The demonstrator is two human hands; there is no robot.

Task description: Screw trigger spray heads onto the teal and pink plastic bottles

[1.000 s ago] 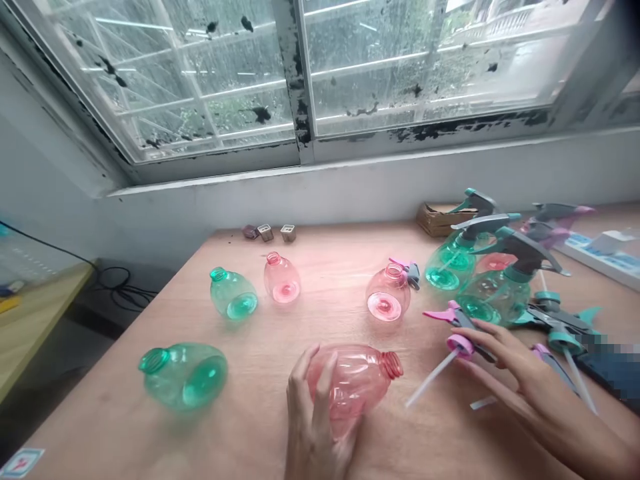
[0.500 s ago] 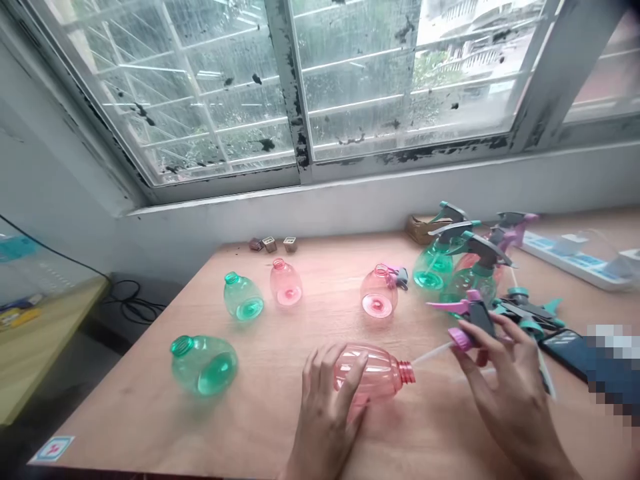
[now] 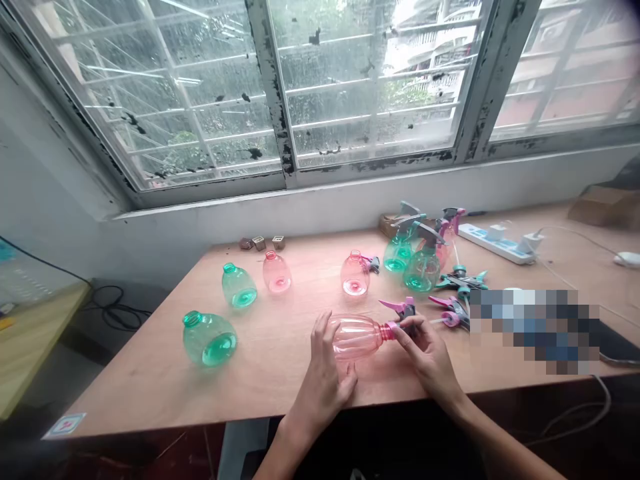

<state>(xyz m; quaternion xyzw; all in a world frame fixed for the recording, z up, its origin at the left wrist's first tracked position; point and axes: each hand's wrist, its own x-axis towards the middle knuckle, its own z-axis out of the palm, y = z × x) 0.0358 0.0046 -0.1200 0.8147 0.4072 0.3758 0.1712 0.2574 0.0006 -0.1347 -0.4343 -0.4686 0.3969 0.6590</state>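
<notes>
A clear pink bottle (image 3: 357,335) lies on its side on the wooden table, its threaded neck pointing right. My left hand (image 3: 325,367) is closed round its base end, fingers over the far side and thumb on the near side. My right hand (image 3: 426,350) grips a pink and grey trigger sprayer (image 3: 404,309), whose pink collar sits against the bottle's mouth. Whether the threads have caught, I cannot tell. Just right of that hand lies another pink and grey sprayer (image 3: 453,313). Beyond it are loose teal and grey sprayers (image 3: 463,280).
Open bottles stand around: a tilted green one (image 3: 210,340), an upright green one (image 3: 239,287), and pink ones (image 3: 277,273) (image 3: 355,273). Green bottles with sprayers (image 3: 423,267) stand at the back right, near a white power strip (image 3: 495,243). The table's front edge (image 3: 200,427) is close.
My right hand has brought the sprayer leftward to the bottle's neck, and the tube that showed outside is now inside or hidden. The camera view has shifted, showing more table at right.
</notes>
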